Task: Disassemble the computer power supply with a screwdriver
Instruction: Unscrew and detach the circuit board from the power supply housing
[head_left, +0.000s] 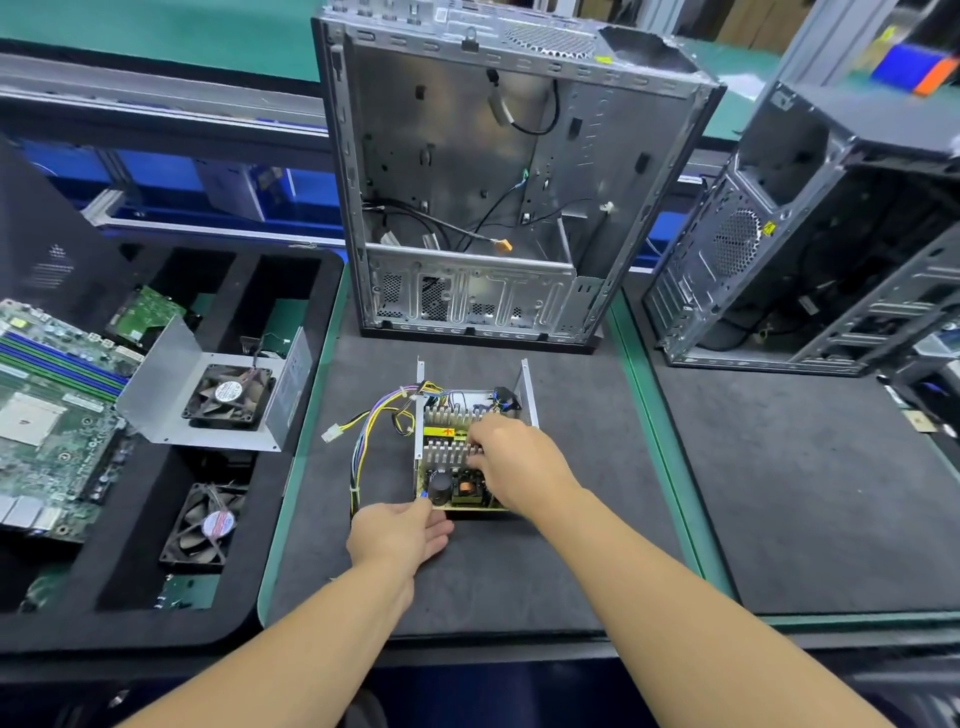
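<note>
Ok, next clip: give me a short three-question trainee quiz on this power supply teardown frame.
1. True or false: the power supply has its cover on.
2. The right hand rests on: A) the heat sinks, B) a screwdriver, C) a keyboard.
3. Fill in: the coloured wire bundle leaves the power supply on its ___ side.
Key: 1 false; 2 A; 3 left.

No text is legible. Round stickers on the upper fan (228, 396) and lower fan (205, 522) are blurred. The power supply (447, 453) bears a yellow strip with unreadable red marks. The black case (810, 249) bears an unreadable yellow sticker.
</note>
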